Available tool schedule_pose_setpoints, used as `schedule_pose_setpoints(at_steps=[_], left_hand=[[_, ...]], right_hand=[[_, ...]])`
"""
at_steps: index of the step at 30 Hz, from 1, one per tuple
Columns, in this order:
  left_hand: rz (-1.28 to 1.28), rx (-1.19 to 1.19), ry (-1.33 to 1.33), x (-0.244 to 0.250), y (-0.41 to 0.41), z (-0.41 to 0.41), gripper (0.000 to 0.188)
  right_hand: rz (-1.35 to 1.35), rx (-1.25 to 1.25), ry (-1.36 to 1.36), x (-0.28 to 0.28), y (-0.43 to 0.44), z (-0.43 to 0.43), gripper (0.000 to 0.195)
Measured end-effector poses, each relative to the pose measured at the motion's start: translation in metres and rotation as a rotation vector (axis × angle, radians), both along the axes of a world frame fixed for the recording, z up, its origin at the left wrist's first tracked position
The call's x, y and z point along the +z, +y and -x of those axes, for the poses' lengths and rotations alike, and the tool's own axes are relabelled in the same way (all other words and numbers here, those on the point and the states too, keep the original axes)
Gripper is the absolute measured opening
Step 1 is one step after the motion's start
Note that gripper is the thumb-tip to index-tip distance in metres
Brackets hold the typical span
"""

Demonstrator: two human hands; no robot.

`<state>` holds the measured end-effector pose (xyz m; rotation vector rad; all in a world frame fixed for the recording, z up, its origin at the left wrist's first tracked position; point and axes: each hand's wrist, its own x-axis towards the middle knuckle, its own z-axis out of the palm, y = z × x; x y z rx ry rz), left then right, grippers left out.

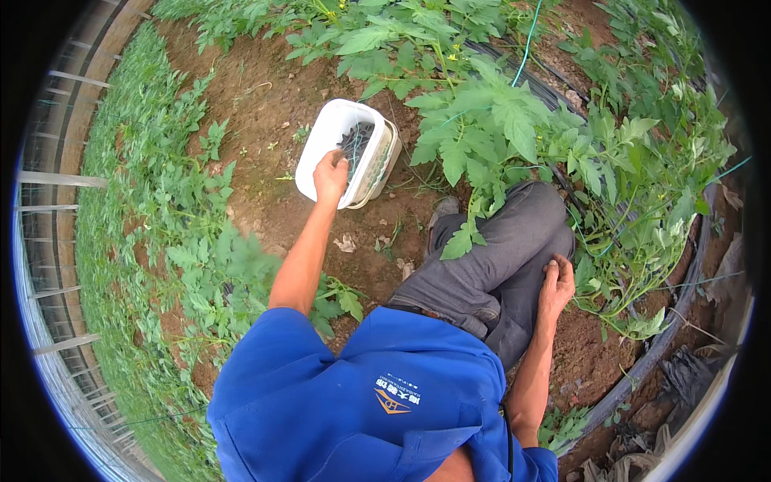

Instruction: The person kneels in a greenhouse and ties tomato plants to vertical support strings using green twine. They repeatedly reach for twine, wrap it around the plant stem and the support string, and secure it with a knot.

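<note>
My left hand [331, 176] reaches over the near rim of a white plastic tub [318, 140], its fingertips bent down inside. Small dark pieces [347, 140] and blue-green twine [359, 144] lie in the tub. Whether the fingers pinch any of these is hidden. The tub stands tilted on the soil and looks nested in a second, cream-coloured container [388, 158]. Beside my bent leg in grey trousers [470, 259], my right hand [557, 286] hangs with curled fingers near the knee. Nothing shows clearly between them.
Leafy tomato plants [464, 129] with yellow flowers lean over my leg, tied with green twine [529, 42]. Another dense row of plants [199, 265] stands on the left. Black irrigation hose [542, 87] runs along the right-hand row. Black plastic sheeting [692, 373] lies at lower right.
</note>
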<state>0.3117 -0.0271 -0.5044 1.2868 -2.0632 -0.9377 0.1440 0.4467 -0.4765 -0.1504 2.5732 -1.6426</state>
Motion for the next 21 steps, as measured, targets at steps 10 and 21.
schedule_pose_setpoints(at_steps=[10, 21], left_hand=[[0.117, 0.053, -0.463, -0.095, -0.074, 0.035, 0.029], [0.110, -0.178, -0.532, -0.117, -0.123, 0.088, 0.034]], right_hand=[[-0.072, -0.132, 0.017, 0.005, 0.004, -0.009, 0.022], [-0.151, -0.191, -0.015, 0.009, -0.001, -0.008, 0.018]])
